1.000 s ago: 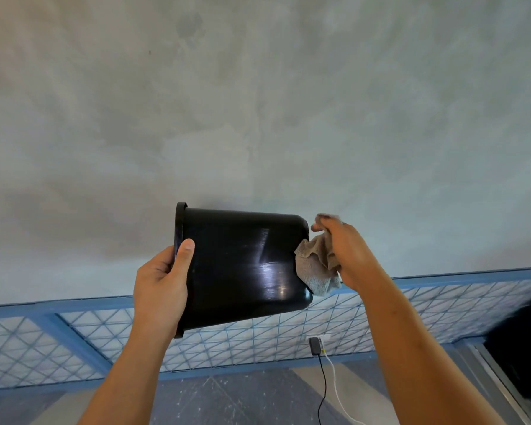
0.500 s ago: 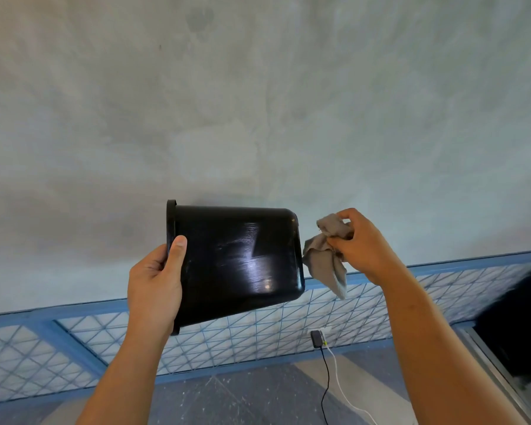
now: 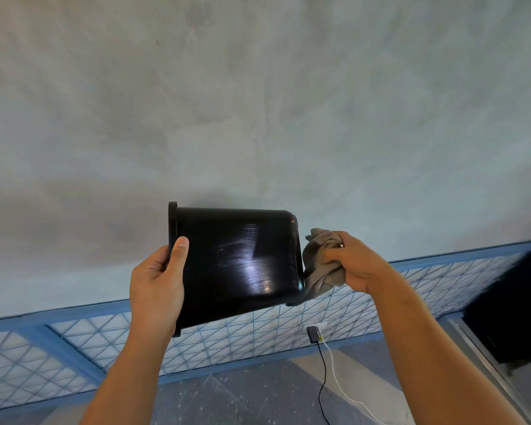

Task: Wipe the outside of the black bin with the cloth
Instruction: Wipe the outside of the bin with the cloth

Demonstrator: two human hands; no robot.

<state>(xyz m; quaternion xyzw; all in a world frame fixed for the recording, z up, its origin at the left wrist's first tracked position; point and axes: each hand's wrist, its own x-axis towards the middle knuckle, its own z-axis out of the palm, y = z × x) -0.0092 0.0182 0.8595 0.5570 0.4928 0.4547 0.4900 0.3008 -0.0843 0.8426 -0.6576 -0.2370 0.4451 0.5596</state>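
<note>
The glossy black bin (image 3: 236, 259) is held in the air on its side, rim to the left and base to the right. My left hand (image 3: 158, 279) grips its rim, thumb lying on the outer wall. My right hand (image 3: 354, 265) is closed around a crumpled grey-brown cloth (image 3: 318, 265). The cloth presses against the bin's base at its right end, and its lower tail hangs by the bottom corner. The inside of the bin is hidden.
A grey plastered wall (image 3: 258, 102) fills the background, with a blue-framed lattice panel (image 3: 258, 332) along its foot. A black plug with cables (image 3: 313, 334) trails onto the floor. A dark doorway (image 3: 515, 308) lies at the right.
The bin has tipped slightly, its base a little lower. My right hand lifted the cloth off the base edge, regripped it, and now presses it back against the base lower down.
</note>
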